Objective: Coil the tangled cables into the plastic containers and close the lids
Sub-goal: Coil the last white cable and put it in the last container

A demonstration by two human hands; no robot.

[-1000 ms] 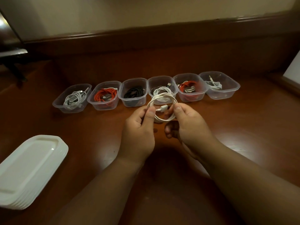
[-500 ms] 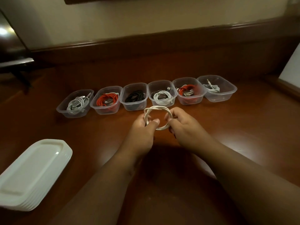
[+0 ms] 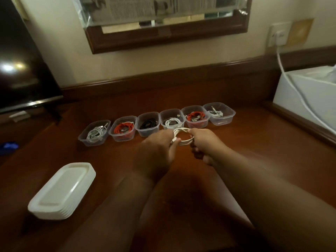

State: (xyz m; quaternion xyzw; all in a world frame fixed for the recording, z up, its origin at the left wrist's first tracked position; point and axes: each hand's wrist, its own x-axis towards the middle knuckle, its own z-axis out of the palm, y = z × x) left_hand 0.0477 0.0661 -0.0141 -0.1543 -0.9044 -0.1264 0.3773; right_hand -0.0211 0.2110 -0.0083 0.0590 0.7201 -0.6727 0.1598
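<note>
- Gripping of the white cable coil (image 3: 182, 137) is shared between both hands: it is pinched at its left edge by the left hand (image 3: 158, 150) and at its right edge by the right hand (image 3: 203, 142).
- The coil is held just above the wooden desk (image 3: 272, 151), directly in front of the fourth container (image 3: 171, 119) in a row of six clear tubs, each already loaded with cable.
- The cable is judged light, soft and springy; the loops can be expected to fan open if one side is released.
- A hold across all the strands at once, on opposite sides of the ring, is judged safest; the plug end near the left fingertips should be kept tucked in.
- The tubs are judged thin and easily slid along the polished wood.
- The stack of lids (image 3: 61, 191) lies well apart at the near left, so no container has been closed yet.
- No brand, label or legible writing can be made out; print reflected in the mirror (image 3: 163, 24) is too blurred to read.
</note>
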